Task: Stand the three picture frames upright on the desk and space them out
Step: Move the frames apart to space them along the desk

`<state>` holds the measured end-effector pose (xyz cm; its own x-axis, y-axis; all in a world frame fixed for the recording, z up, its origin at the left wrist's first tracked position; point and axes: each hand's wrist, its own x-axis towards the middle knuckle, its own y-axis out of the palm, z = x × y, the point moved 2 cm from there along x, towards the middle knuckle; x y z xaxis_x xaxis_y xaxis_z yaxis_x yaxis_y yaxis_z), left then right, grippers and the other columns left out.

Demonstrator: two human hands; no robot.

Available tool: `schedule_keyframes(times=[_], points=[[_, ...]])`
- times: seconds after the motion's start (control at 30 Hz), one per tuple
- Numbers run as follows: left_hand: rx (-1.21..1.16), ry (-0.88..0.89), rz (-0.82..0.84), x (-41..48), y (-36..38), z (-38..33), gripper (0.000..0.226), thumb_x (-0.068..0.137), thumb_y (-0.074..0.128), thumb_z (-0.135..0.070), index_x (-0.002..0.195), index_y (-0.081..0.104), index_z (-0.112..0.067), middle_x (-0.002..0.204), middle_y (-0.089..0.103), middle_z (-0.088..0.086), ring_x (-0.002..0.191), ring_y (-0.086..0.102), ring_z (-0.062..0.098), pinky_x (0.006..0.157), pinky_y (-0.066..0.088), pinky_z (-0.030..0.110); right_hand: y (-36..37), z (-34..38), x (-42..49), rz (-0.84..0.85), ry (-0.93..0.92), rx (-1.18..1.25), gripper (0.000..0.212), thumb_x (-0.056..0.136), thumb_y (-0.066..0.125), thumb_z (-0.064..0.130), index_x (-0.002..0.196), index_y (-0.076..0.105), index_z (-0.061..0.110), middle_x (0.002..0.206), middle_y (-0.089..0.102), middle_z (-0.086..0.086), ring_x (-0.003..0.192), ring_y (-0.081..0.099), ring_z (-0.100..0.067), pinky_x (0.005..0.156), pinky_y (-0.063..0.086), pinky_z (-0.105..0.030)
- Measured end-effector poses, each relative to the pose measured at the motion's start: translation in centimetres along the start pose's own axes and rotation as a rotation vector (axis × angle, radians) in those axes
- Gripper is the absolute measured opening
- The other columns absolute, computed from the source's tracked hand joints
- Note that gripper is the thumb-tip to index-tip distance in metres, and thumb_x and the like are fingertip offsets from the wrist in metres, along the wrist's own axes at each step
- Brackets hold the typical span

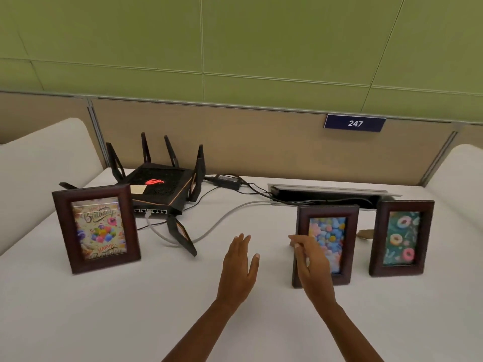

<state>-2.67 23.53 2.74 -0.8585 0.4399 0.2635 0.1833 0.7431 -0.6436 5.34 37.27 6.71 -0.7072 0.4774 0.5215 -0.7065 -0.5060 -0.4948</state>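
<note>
**Three frames up, the middle one crowding its neighbour**

From the head camera: right hand [312, 265] loosely spread, empty, before the middle frame [329, 244]; donut frame [401, 237] just beyond, birthday frame [96, 227] far opposite. Left hand [239, 267] flat, empty. Rigid, light, tippy (glass front): pinch both side rails.

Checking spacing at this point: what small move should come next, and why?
Probably slide the middle frame leftward with the right hand. All three stand upright, but it sits close to the donut frame, far from the birthday frame.
</note>
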Motion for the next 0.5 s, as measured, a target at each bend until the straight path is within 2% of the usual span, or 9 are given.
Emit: schedule_keyframes(times=[0.1, 0.13, 0.17, 0.2, 0.23, 0.27, 0.33, 0.4, 0.5], points=[[-0.026, -0.042, 0.083, -0.1, 1.9, -2.3, 0.122, 0.049, -0.016, -0.087, 0.145, 0.02, -0.021, 0.156, 0.018, -0.003, 0.146, 0.013, 0.014, 0.111, 0.006, 0.019, -3.2, -2.2, 0.4, -0.102, 0.043, 0.039, 0.052, 0.088, 0.036, 0.043, 0.107, 0.057, -0.002, 0.108, 0.062, -0.02, 0.101, 0.056, -0.015, 0.084, 0.053, -0.027], [-0.044, -0.06, 0.096, -0.2, 2.5, -2.9, 0.113, 0.057, -0.007, -0.087, 0.144, 0.022, -0.021, 0.156, 0.02, -0.002, 0.145, 0.015, 0.014, 0.115, 0.01, 0.022, -4.2, -2.9, 0.6, -0.129, 0.062, 0.056, 0.057, 0.088, 0.033, 0.047, 0.108, 0.055, -0.002, 0.108, 0.059, -0.019, 0.101, 0.056, -0.018, 0.079, 0.055, -0.026], [-0.068, -0.084, 0.102, -0.1, 3.2, -3.4, 0.096, 0.07, 0.009, -0.081, 0.144, 0.023, -0.021, 0.155, 0.023, -0.002, 0.144, 0.018, 0.015, 0.116, 0.015, 0.026, -5.0, -3.6, 0.8, -0.158, 0.079, 0.062, 0.055, 0.089, 0.031, 0.045, 0.108, 0.053, -0.001, 0.108, 0.056, -0.018, 0.101, 0.056, -0.02, 0.075, 0.054, -0.017], [-0.087, -0.109, 0.108, 0.0, 3.9, -3.7, 0.074, 0.084, 0.026, -0.066, 0.143, 0.025, -0.021, 0.154, 0.026, -0.001, 0.143, 0.022, 0.016, 0.116, 0.02, 0.029, -5.8, -4.2, 1.1, -0.195, 0.103, 0.059, 0.047, 0.09, 0.032, 0.037, 0.109, 0.052, -0.001, 0.107, 0.054, -0.017, 0.101, 0.055, -0.02, 0.071, 0.051, -0.007], [-0.11, -0.13, 0.116, 0.1, 4.4, -4.0, 0.06, 0.091, 0.037, -0.049, 0.143, 0.026, -0.021, 0.153, 0.029, 0.0, 0.142, 0.026, 0.016, 0.115, 0.024, 0.03, -6.4, -4.9, 1.2, -0.228, 0.125, 0.059, 0.041, 0.089, 0.034, 0.029, 0.11, 0.052, -0.001, 0.107, 0.052, -0.016, 0.101, 0.053, -0.019, 0.069, 0.048, -0.002], [-0.138, -0.144, 0.122, 0.3, 5.0, -4.2, 0.054, 0.093, 0.041, -0.038, 0.142, 0.026, -0.02, 0.152, 0.031, 0.001, 0.14, 0.029, 0.016, 0.114, 0.027, 0.031, -6.9, -5.6, 1.3, -0.252, 0.148, 0.061, 0.041, 0.088, 0.034, 0.027, 0.112, 0.051, -0.001, 0.107, 0.051, -0.016, 0.101, 0.05, -0.018, 0.072, 0.047, -0.004], [-0.179, -0.168, 0.149, 0.6, 5.9, -4.9, 0.053, 0.094, 0.044, -0.031, 0.142, 0.026, -0.018, 0.151, 0.034, 0.002, 0.138, 0.033, 0.017, 0.111, 0.031, 0.029, -7.6, -7.0, 1.5, -0.274, 0.196, 0.092, 0.047, 0.088, 0.033, 0.035, 0.116, 0.048, 0.001, 0.113, 0.05, -0.018, 0.106, 0.047, -0.017, 0.084, 0.046, -0.022], [-0.218, -0.188, 0.175, 0.9, 6.7, -5.5, 0.052, 0.095, 0.045, -0.027, 0.142, 0.027, -0.015, 0.149, 0.036, 0.004, 0.136, 0.036, 0.018, 0.108, 0.034, 0.028, -8.0, -8.3, 1.7, -0.247, 0.273, 0.137, 0.043, 0.091, 0.038, 0.032, 0.119, 0.047, 0.002, 0.119, 0.049, -0.019, 0.108, 0.045, -0.017, 0.087, 0.041, -0.03], [-0.288, -0.245, 0.21, 1.1, 7.9, -5.8, 0.051, 0.093, 0.048, -0.024, 0.14, 0.03, -0.012, 0.147, 0.039, 0.007, 0.134, 0.039, 0.019, 0.105, 0.038, 0.029, -8.2, -9.9, 2.2, -0.066, 0.446, 0.258, 0.034, 0.095, 0.037, 0.023, 0.118, 0.049, 0.001, 0.109, 0.054, -0.011, 0.102, 0.049, -0.02, 0.081, 0.039, -0.027]])
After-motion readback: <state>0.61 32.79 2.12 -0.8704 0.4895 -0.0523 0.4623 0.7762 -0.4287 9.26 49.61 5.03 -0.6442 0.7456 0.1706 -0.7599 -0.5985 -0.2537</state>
